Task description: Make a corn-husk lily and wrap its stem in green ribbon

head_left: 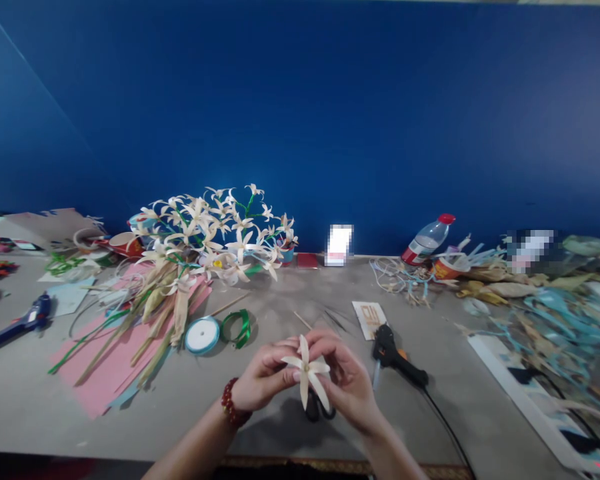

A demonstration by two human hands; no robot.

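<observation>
Both my hands meet above the near edge of the grey table (pixel 290 293). Between them is a small cream straw flower (pixel 307 370) with several narrow petals. My left hand (pixel 263 380), with a red bead bracelet at the wrist, pinches the flower from the left. My right hand (pixel 345 377) closes its fingers on it from the right and behind. Under the hands lie black-handled scissors (pixel 320 413), mostly hidden.
A black glue gun (pixel 395 353) with its cord lies just right of my hands. A bunch of finished cream flowers (pixel 210 233) lies at left over pink paper (pixel 105 367), with a tape roll (pixel 203 335) and green ribbon (pixel 237 327). A bottle (pixel 427 239), a power strip (pixel 525 393) and straw scraps are right.
</observation>
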